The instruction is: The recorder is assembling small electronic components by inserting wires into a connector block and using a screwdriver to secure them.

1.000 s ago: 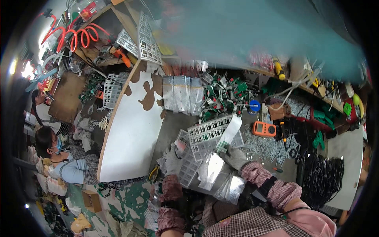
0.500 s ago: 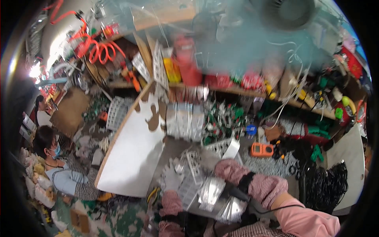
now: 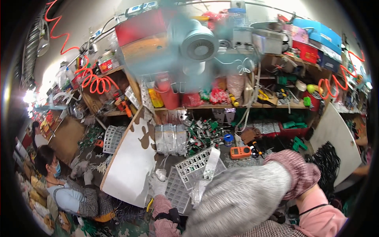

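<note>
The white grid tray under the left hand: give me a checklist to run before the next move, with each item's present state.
1. Left hand, gloved, rests on the white grid tray: ok.
2. Right hand in view: not ok, it is raised close to the camera and blurred, so its grip cannot be told.
3. Second grid tray lies across the first: ok.
4. White strip sits on the upper tray: ok.
5. White board leans beside the trays on the left: ok.
6. Tray cells filled: cannot tell.
</note>
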{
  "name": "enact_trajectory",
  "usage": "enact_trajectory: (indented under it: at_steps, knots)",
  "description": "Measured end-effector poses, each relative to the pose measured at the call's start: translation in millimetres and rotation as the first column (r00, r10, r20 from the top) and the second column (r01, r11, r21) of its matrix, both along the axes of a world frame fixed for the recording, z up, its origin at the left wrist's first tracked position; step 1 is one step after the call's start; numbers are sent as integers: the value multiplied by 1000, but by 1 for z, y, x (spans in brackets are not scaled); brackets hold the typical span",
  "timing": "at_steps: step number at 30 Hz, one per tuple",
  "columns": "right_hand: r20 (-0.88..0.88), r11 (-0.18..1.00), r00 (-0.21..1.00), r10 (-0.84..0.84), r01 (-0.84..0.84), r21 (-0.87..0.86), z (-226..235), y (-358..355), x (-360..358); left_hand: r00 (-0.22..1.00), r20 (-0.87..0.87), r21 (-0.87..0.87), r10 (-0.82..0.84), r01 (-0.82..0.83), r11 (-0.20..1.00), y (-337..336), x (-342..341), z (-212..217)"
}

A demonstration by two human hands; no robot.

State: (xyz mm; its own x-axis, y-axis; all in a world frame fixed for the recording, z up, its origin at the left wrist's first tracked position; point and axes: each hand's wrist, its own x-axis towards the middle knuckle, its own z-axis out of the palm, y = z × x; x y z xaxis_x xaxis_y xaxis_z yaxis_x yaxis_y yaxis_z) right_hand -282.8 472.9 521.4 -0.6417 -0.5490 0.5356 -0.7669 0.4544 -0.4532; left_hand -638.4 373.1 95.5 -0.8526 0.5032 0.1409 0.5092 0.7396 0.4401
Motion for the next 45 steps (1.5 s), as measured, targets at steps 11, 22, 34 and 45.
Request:
enact_trajectory:
  at_steps: [11, 22, 34, 45]
  knots:
    - [-388, 937, 863, -323, 350, -3, -30, -34, 211, 941, -230, 130, -248, 282, 951, 11, 124, -1]
    - [-30, 815, 816, -578, 579, 38, -38, -1, 236, 484, 681, 732, -549, -439, 521, -45, 238, -58]
    - [147, 885, 874, -463, 466, 17, -38, 2, 218, 986, -39, 403, 159, -130, 906, -77, 271, -49]
    - [567, 949, 779, -268, 315, 15, -156, -23, 178, 522, 845, -140, -118, 429, 893, -128, 511, -155]
